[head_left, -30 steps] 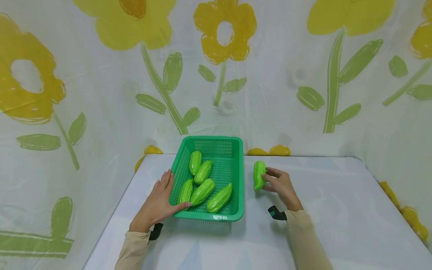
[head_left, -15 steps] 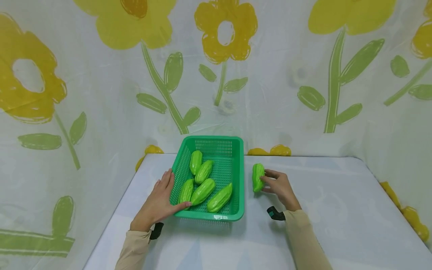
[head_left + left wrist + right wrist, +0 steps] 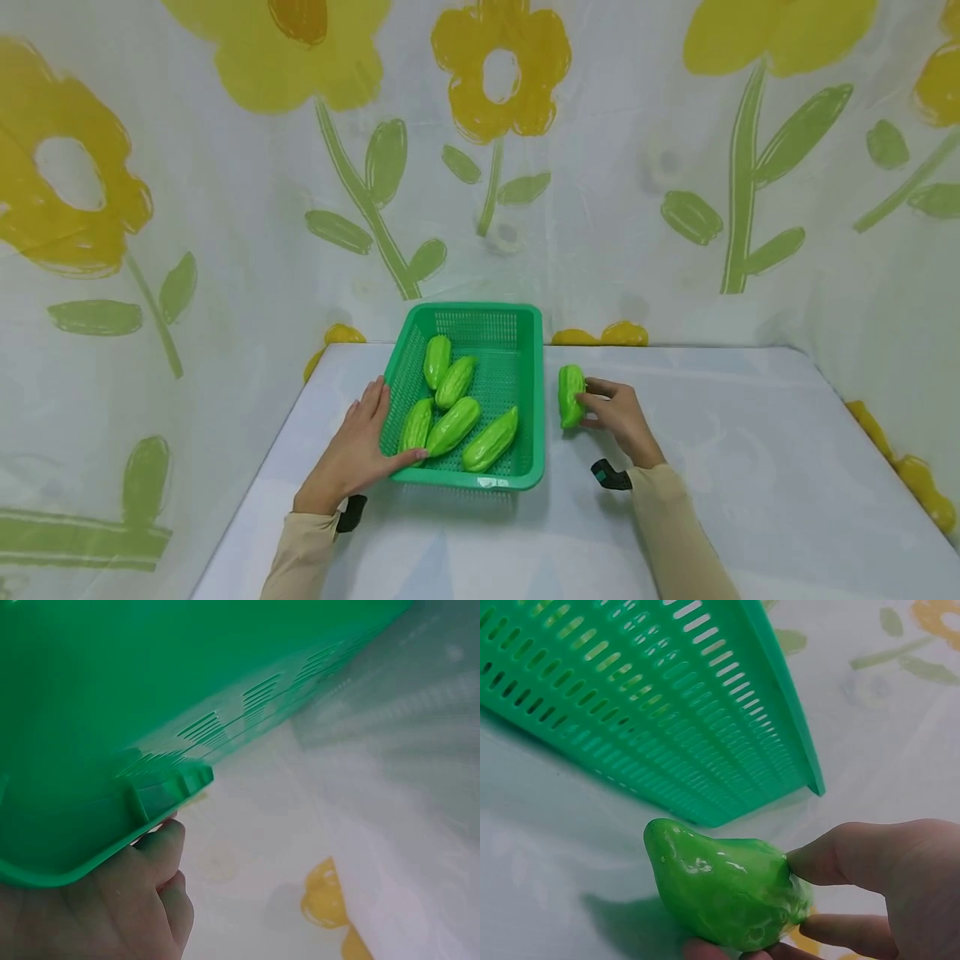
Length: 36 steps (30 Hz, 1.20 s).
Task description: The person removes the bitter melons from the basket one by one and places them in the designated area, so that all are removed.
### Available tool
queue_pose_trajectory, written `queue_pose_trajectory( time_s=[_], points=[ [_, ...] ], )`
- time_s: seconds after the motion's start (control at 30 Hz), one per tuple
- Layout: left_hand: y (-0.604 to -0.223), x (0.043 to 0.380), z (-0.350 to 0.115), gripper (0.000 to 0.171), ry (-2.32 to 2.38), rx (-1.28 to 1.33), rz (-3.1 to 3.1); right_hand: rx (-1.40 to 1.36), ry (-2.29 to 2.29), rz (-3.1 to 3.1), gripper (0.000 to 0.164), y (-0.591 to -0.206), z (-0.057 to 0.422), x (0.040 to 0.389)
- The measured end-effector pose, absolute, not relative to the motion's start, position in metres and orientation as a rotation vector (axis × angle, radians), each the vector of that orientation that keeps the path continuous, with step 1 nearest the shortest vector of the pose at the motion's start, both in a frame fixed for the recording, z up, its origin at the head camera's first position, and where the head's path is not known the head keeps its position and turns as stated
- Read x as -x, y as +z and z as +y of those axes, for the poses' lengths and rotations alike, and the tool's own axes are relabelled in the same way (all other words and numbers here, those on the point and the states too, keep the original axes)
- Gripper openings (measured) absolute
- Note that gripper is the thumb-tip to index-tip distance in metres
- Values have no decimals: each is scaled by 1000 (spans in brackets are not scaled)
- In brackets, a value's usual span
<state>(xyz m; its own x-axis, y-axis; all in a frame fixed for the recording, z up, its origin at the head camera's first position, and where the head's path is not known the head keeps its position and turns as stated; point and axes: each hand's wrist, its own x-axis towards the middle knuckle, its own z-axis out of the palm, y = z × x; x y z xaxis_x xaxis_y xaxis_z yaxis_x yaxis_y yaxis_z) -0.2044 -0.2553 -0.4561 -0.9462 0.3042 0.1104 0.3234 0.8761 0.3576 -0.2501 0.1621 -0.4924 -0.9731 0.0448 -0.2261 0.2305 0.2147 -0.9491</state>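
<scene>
My left hand (image 3: 356,458) rests at the near left corner of a green plastic basket (image 3: 537,417), its fingers straight along the left side and the thumb lying over the front rim. Several light green, ribbed bitter melons (image 3: 489,440) lie inside, mostly toward the left and front. Just right of the basket, my right hand (image 3: 621,417) pinches one more bitter melon (image 3: 572,396) between thumb and fingers. From the right wrist this bitter melon (image 3: 724,889) appears close beside the basket's slotted wall (image 3: 667,697), above a shadow on the white surface.
A white table (image 3: 750,450) spreads out under the basket and both hands. Behind it hangs a pale cloth (image 3: 607,200) printed with yellow flowers and green leaves. Black wrist camera mounts (image 3: 611,475) stick out under both wrists.
My right hand has moved slightly left and nearer to me with the bitter melon, closer to the basket. The left hand and the basket have stayed nearly in place.
</scene>
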Motion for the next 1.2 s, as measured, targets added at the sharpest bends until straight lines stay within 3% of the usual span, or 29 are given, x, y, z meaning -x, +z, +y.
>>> queue_pose_trajectory(
  time_s=[1.2],
  points=[
    [-459, 208, -256, 122, -551, 497, -3002, -288, -1815, 2369, 58, -497, 161, 250]
  ],
)
